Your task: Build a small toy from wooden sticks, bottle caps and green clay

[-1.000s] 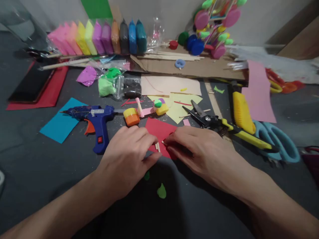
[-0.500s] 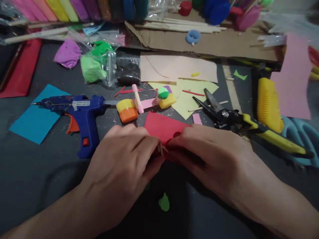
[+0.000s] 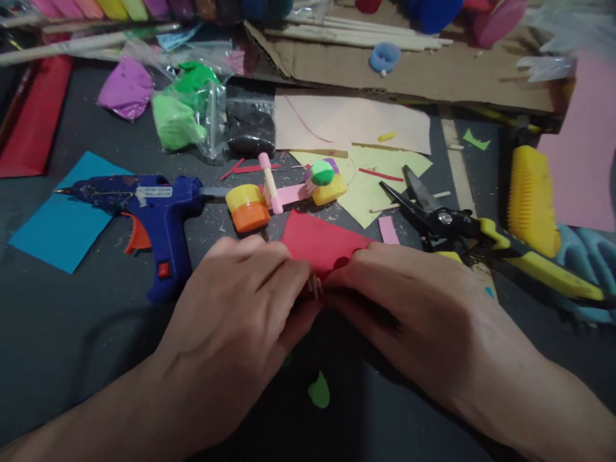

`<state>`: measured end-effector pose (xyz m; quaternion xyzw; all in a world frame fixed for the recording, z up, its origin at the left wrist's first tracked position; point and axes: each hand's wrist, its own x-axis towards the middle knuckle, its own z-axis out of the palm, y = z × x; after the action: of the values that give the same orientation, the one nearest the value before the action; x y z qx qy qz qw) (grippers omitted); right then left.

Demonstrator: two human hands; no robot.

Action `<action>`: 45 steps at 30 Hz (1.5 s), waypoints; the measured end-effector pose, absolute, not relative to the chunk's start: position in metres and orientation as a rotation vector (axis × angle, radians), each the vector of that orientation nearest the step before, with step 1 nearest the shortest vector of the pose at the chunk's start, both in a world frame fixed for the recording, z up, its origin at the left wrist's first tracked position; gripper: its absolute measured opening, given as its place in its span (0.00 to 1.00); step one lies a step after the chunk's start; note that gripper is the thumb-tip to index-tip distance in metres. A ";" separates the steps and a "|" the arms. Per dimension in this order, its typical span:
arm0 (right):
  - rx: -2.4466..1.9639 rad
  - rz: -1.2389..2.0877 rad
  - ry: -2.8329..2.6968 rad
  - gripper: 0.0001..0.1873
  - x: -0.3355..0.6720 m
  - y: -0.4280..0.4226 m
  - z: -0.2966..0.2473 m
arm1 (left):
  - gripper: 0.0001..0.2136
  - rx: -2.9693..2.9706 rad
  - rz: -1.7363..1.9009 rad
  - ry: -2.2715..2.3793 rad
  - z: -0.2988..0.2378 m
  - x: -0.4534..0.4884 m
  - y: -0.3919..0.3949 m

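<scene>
My left hand [image 3: 240,301] and my right hand [image 3: 409,301] meet fingertip to fingertip low in the middle of the dark table. Both are closed in a pinch on some short pale wooden sticks [image 3: 315,285] that poke up between them. A red paper sheet [image 3: 320,244] lies under and just behind the fingertips; my right fingers press on its near edge. A blue glue gun [image 3: 154,205] lies left of my left hand.
A yellow-orange clay disc [image 3: 248,208] and a small clay figure [image 3: 322,179] sit behind the red sheet. Black-and-yellow pliers [image 3: 462,231], a yellow brush [image 3: 529,199], bagged clay [image 3: 187,115], cardboard [image 3: 409,70], blue paper [image 3: 58,224] and a green clay bit [image 3: 318,391] surround the hands.
My hands have drawn together, so the gap between the fingertips has closed round the sticks. The view has moved closer and tilted down, cutting off the clay packs at the back.
</scene>
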<state>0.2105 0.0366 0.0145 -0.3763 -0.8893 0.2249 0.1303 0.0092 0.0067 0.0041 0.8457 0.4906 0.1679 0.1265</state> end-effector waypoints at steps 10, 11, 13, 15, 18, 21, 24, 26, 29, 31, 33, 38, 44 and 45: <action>-1.119 0.629 -2.547 0.12 0.206 0.037 0.011 | 0.04 2.443 0.496 1.422 0.007 0.009 0.005; -1.124 0.632 -2.547 0.12 0.206 0.037 0.011 | 0.04 2.446 0.494 1.425 0.007 0.009 0.005; -1.126 0.634 -2.546 0.12 0.206 0.037 0.011 | 0.04 2.449 0.495 1.425 0.007 0.009 0.006; -1.121 0.619 -2.548 0.12 0.206 0.037 0.011 | 0.04 2.454 0.503 1.415 0.007 0.009 0.006; -1.110 0.603 -2.540 0.13 0.206 0.038 0.011 | 0.04 2.457 0.466 1.406 0.007 0.010 0.007; -1.103 0.601 -2.526 0.12 0.205 0.038 0.011 | 0.04 2.447 0.432 1.407 0.008 0.010 0.008; -1.087 0.611 -2.527 0.12 0.205 0.038 0.011 | 0.04 2.428 0.440 1.408 0.009 0.009 0.007; -1.087 0.625 -2.521 0.12 0.206 0.037 0.011 | 0.04 2.413 0.441 1.417 0.009 0.008 0.007; -1.089 0.635 -2.505 0.11 0.205 0.037 0.011 | 0.04 2.402 0.435 1.425 0.009 0.008 0.006; -1.083 0.632 -2.503 0.11 0.205 0.037 0.011 | 0.04 2.401 0.437 1.423 0.009 0.008 0.006; -1.079 0.627 -2.504 0.12 0.205 0.037 0.011 | 0.05 2.396 0.443 1.420 0.009 0.009 0.006; -1.081 0.635 -2.509 0.11 0.206 0.037 0.012 | 0.04 2.396 0.437 1.422 0.008 0.009 0.006; -1.090 0.621 -2.514 0.12 0.205 0.035 0.011 | 0.04 2.404 0.439 1.424 0.009 0.009 0.006; -1.090 0.620 -2.516 0.12 0.205 0.035 0.011 | 0.04 2.406 0.436 1.420 0.009 0.009 0.006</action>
<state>0.2052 0.0352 0.0112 -0.3823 -0.8828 0.2177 0.1647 0.0087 0.0062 0.0090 0.8404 0.4961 0.1522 0.1564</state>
